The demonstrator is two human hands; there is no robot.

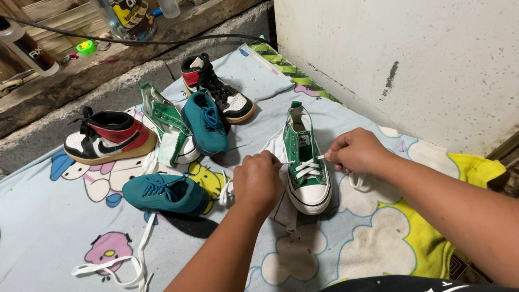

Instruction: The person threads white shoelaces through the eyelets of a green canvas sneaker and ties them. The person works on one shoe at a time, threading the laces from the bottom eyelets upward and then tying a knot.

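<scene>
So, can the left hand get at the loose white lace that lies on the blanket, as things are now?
Probably yes, but not at once. The left hand is pinching the lace of the green sneaker. The loose white lace lies to its left on the blanket, with nothing between them.

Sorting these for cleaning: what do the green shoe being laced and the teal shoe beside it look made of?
The green shoe looks like matte woven canvas, with a smooth white toe cap and sole edge, probably rubber. The teal shoe has a soft, dull surface, possibly suede or fabric; I can't tell which. Both hands, left hand and right hand, pull white flat laces, likely woven.
</scene>
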